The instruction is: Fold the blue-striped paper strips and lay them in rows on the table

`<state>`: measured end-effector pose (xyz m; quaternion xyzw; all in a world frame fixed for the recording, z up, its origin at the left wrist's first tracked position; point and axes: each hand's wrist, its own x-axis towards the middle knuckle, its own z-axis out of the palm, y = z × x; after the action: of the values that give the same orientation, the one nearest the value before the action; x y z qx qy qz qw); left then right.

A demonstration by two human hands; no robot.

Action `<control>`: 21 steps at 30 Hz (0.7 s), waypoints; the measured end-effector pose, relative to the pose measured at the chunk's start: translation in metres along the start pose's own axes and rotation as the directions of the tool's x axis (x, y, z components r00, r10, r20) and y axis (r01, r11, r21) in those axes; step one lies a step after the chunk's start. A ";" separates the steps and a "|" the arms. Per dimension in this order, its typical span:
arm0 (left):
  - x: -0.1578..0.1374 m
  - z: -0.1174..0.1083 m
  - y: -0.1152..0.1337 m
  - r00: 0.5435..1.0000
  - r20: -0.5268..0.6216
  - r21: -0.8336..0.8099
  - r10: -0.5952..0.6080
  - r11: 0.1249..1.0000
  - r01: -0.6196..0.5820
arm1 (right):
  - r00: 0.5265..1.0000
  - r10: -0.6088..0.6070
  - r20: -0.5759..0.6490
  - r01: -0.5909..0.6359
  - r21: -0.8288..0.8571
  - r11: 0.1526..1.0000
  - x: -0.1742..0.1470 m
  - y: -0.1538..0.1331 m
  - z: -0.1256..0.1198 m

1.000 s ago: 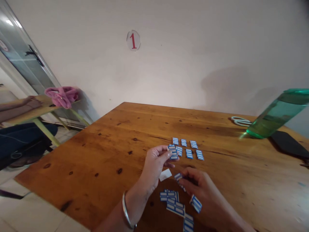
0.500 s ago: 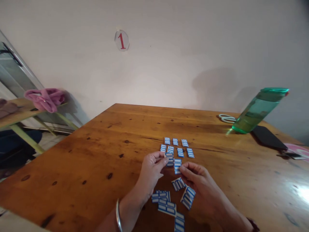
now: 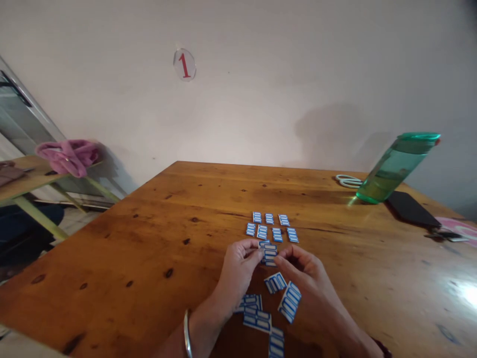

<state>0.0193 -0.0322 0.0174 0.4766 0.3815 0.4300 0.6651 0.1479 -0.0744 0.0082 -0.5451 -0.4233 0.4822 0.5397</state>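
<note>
Pinching striped cards above the wooden surface

A pale wall fills the far side, and the wooden surface stretches from it toward the viewer. At far left, a smaller surface carries a pink cloth. To the right, a green bottle looks tilted in the view, with a dark flat object lying just beside its base.

The left hand and right hand face each other near the middle. The left grip pinches the blue-and-white striped cards, seemingly overlapped, at their left side. The right grip is pressed together at their near right edge and appears to pinch it; the exact contact is small.

Nearer, a loose pile of similar cards overlaps, with a single card at its near right. Two more lie askew by the right hand: a far loose card and a near loose card. Beyond the hands sit seven laid-out cards, three in the far row, four in the near.

The striped cards look very light, thin and easily bent, perhaps slippery face to face; opposite edges offer the best hold, with light pressure.
</note>
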 end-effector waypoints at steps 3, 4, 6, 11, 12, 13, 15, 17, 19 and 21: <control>-0.001 0.002 0.001 1.000 0.019 0.003 0.007 1.000 -0.007 | 0.999 -0.032 -0.030 0.029 -0.087 0.996 0.002 0.002 0.000; -0.001 0.003 0.001 1.000 0.030 0.003 0.005 1.000 -0.005 | 0.998 -0.044 -0.046 0.038 -0.112 0.993 0.002 0.002 0.000; -0.002 0.004 0.002 0.998 0.054 -0.005 -0.007 1.000 0.007 | 0.994 -0.069 -0.083 0.056 -0.153 0.987 0.003 0.001 -0.001; -0.003 0.006 0.001 0.997 0.071 -0.034 -0.024 0.999 0.027 | 0.985 -0.125 -0.120 0.092 -0.245 0.965 0.003 -0.001 0.000; -0.003 0.006 0.000 0.997 0.070 -0.036 -0.027 0.999 0.030 | 0.984 -0.132 -0.121 0.096 -0.263 0.960 0.002 -0.001 0.000; -0.003 0.006 0.000 0.997 0.068 -0.038 -0.029 0.999 0.032 | 0.982 -0.140 -0.124 0.101 -0.276 0.956 0.002 -0.001 0.001; -0.003 0.007 -0.001 0.997 0.067 -0.045 -0.023 0.999 0.026 | 0.979 -0.156 -0.130 0.114 -0.284 0.952 0.001 -0.001 0.002; -0.003 0.007 -0.002 0.998 0.066 -0.049 -0.017 0.999 0.021 | 0.977 -0.169 -0.131 0.126 -0.288 0.949 0.001 0.000 0.002; -0.003 0.007 -0.003 0.998 0.068 -0.046 -0.017 0.999 0.020 | 0.974 -0.183 -0.133 0.137 -0.299 0.944 0.002 0.001 0.002; -0.002 0.007 -0.003 0.997 0.075 -0.044 -0.018 0.999 0.022 | 0.970 -0.198 -0.137 0.147 -0.314 0.938 0.002 0.003 0.002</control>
<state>0.0256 -0.0372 0.0165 0.4735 0.3514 0.4137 0.6936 0.1465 -0.0722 0.0055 -0.6201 -0.4915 0.3152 0.5240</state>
